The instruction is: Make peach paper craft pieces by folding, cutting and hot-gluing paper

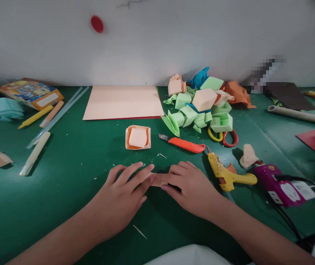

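Holding paper (158, 183) pinched narrowly in left hand (131, 184) and right hand (186, 186). Could crease crooked if pressed unevenly by either.

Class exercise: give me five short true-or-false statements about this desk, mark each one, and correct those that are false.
1. The left hand and right hand both touch a paper strip. True.
2. The glue gun is blue. False: it is yellow.
3. The small box lies nearer the hands than the big sheet does. True.
4. The cutter has its blade fully drawn in. False: some blade shows at the tip.
5. The scissors lie on top of the paper pile. False: only the handles stick out; the pile hides the rest.
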The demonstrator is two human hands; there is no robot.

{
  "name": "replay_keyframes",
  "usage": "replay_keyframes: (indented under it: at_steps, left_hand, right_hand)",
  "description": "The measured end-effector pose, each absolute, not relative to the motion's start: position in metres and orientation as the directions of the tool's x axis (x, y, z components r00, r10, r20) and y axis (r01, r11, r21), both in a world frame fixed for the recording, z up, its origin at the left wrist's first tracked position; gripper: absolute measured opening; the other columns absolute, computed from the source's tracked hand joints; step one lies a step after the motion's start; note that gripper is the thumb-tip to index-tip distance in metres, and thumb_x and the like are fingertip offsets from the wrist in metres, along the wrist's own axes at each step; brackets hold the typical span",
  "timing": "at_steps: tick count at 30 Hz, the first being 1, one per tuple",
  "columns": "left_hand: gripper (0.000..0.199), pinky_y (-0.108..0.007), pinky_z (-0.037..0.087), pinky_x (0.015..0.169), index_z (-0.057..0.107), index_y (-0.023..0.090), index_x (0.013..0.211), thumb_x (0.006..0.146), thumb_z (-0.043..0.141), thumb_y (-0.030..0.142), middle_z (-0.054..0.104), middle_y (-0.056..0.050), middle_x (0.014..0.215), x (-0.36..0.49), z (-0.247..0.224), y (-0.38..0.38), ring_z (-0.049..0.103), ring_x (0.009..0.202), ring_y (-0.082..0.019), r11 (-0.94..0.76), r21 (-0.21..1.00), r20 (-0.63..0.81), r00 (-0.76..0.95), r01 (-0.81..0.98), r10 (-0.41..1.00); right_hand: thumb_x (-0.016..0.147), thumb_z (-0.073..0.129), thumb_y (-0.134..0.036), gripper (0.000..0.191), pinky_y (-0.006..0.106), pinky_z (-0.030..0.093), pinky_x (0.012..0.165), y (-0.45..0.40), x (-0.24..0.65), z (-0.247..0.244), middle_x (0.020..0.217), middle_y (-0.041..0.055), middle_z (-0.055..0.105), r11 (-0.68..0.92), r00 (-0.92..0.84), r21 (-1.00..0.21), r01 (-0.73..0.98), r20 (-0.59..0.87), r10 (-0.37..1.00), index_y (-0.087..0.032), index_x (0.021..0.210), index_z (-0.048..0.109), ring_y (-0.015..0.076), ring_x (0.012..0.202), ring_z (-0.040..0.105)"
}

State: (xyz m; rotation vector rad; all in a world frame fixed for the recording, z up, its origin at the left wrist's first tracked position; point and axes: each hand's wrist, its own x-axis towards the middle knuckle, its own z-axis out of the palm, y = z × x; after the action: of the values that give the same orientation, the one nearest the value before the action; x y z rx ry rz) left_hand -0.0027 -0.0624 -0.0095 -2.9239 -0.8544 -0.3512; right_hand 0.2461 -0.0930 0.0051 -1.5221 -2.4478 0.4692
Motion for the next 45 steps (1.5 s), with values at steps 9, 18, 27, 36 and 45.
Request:
replay_keyframes:
  at_steps: [9, 18, 27, 36, 45]
  left_hand:
    - [0.06, -0.049, 0.01, 0.124, 0.042, 0.029, 0.157, 0.105, 0.039, 0.058, 0.04, 0.001, 0.166, -0.015, -0.005, -0.067, 0.025, 0.156, -0.029, -0.867, -0.022, 0.128, 0.862, 0.497, 0.491]
    - [0.071, -0.054, 0.0, 0.127, 0.026, 0.027, 0.164, 0.101, 0.052, 0.049, 0.037, -0.002, 0.167, -0.023, 0.0, -0.07, 0.024, 0.157, -0.031, -0.882, 0.007, 0.078, 0.879, 0.472, 0.471]
    - [0.025, -0.042, 0.032, 0.122, 0.07, 0.024, 0.123, 0.104, 0.054, 0.023, 0.074, -0.001, 0.13, -0.005, -0.012, -0.048, 0.061, 0.133, -0.023, -0.886, 0.169, 0.372, 0.804, 0.432, 0.463]
    - [0.02, -0.042, 0.049, 0.11, 0.072, 0.016, 0.11, 0.101, 0.055, 0.01, 0.08, -0.005, 0.114, 0.0, -0.011, -0.039, 0.074, 0.112, -0.022, -0.902, 0.189, 0.479, 0.765, 0.388, 0.43]
    - [0.019, -0.035, 0.051, 0.087, 0.071, 0.018, 0.104, 0.101, 0.053, 0.012, 0.078, -0.003, 0.099, 0.007, -0.018, -0.026, 0.072, 0.098, -0.019, -0.849, 0.301, 0.452, 0.72, 0.434, 0.527]
  right_hand:
    - [0.105, 0.052, -0.03, 0.031, 0.047, 0.036, 0.094, -0.106, 0.243, 0.01, 0.143, 0.0012, 0.06, 0.52, -0.481, -0.183, 0.834, 0.218, 0.849, -0.037, 0.129, 0.069, 0.0285, 0.111, 0.047]
    - [0.105, 0.052, -0.037, 0.025, 0.058, 0.028, 0.107, -0.108, 0.258, 0.021, 0.167, -0.0083, 0.037, 0.56, -0.552, -0.093, 0.823, 0.099, 0.828, -0.037, 0.12, 0.072, 0.0368, 0.146, 0.028]
    - [0.098, 0.064, -0.025, 0.011, 0.047, 0.033, 0.099, -0.1, 0.251, 0.006, 0.095, -0.0005, 0.076, 0.581, -0.52, -0.275, 0.766, 0.265, 0.812, -0.023, 0.093, 0.073, 0.0225, 0.096, 0.055]
    - [0.101, 0.059, -0.018, 0.016, 0.039, 0.035, 0.086, -0.09, 0.248, -0.002, 0.092, 0.001, 0.075, 0.586, -0.508, -0.185, 0.789, 0.339, 0.792, -0.021, 0.094, 0.073, 0.0217, 0.089, 0.056]
    - [0.105, 0.051, -0.02, 0.021, 0.037, 0.035, 0.08, -0.083, 0.243, -0.009, 0.088, 0.0022, 0.073, 0.413, -0.358, -0.311, 0.856, 0.218, 0.908, -0.02, 0.1, 0.072, 0.0216, 0.083, 0.055]
